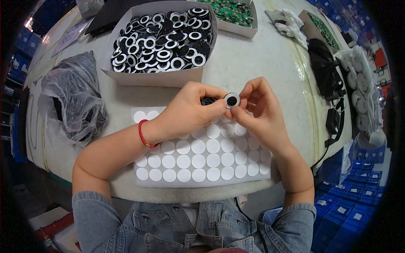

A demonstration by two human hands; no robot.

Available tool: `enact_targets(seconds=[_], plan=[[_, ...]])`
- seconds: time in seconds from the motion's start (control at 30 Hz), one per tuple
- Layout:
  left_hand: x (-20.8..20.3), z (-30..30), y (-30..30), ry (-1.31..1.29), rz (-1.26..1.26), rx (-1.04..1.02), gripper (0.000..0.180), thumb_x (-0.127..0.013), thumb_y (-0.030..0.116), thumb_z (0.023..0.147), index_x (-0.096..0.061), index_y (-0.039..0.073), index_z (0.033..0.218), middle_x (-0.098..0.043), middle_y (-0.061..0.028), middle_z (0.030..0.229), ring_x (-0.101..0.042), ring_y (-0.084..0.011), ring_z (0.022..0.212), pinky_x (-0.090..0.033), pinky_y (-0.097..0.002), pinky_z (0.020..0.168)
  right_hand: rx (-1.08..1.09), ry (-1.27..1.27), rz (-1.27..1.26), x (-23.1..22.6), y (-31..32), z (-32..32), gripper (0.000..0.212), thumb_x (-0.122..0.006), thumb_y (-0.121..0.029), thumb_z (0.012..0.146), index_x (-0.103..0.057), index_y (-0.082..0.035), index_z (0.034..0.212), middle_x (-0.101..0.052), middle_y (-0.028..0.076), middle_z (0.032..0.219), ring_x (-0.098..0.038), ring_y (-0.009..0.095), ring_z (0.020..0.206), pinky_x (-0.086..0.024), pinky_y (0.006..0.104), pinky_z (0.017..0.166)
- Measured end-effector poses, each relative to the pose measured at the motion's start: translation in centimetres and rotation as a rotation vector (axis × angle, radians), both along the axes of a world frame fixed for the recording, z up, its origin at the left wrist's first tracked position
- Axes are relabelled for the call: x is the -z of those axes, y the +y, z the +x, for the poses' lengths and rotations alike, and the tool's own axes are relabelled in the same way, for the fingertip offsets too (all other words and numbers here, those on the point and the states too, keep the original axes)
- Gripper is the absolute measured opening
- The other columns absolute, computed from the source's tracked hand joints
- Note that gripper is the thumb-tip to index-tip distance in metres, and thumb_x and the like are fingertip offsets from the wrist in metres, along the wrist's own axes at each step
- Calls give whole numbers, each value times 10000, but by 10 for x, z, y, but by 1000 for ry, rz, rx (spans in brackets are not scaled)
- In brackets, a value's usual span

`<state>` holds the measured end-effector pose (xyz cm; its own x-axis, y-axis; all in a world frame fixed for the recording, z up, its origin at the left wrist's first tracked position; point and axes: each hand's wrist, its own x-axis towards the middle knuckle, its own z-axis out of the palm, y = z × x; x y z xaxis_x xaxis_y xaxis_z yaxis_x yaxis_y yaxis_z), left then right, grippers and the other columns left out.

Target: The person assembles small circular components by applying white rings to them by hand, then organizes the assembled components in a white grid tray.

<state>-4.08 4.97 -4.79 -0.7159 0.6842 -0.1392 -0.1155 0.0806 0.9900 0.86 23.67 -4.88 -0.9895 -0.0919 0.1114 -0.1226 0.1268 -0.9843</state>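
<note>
Two hands meet above the tabletop (263, 55) at a single round black piece with a white ring face (231, 100). The left hand (198, 105) pinches it at one edge between thumb and forefinger; a further black part (206, 101), partly hidden, shows in the curl of those fingers. The right hand (261, 109) pinches the opposite edge with its fingertips. A red bracelet (142, 133) is worn on the left wrist.

Beneath the hands lies a white sheet of round stickers (198, 162), set in rows and partly covered by the forearms. Beyond stands an open cardboard box (158, 79), heaped with similar black-and-white ring pieces (164, 54). Left of the box, a clear plastic bag (76, 101) contains dark items. Green circuit boards (232, 12) fill a smaller box (238, 29) at the far side.
</note>
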Motion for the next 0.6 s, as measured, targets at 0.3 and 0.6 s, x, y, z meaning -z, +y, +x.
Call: enact_targets(seconds=[0.3, 0.6], plan=[[-44, -39, -37, 866, -132, -522, 221, -580, 148, 877, -669, -43, 944, -617, -3, 657, -521, -47, 556, -418, -213, 495, -10, 35, 79, -6, 21, -6, 172, -658, -58, 831, -505, -43, 909, -487, -12, 770, -479, 39, 706, -391, 205, 593], [-63, -18, -27, 308, -111, -168, 353, -445, 197, 959, -554, -3, 1228, -442, 35, 646, -372, -18, 478, -288, -165, 405, -402, 156, 530, -12, 19, -3, 122, -679, -67, 757, -638, -23, 863, -560, 107, 775, -585, 260, 729, -480, 354, 636]])
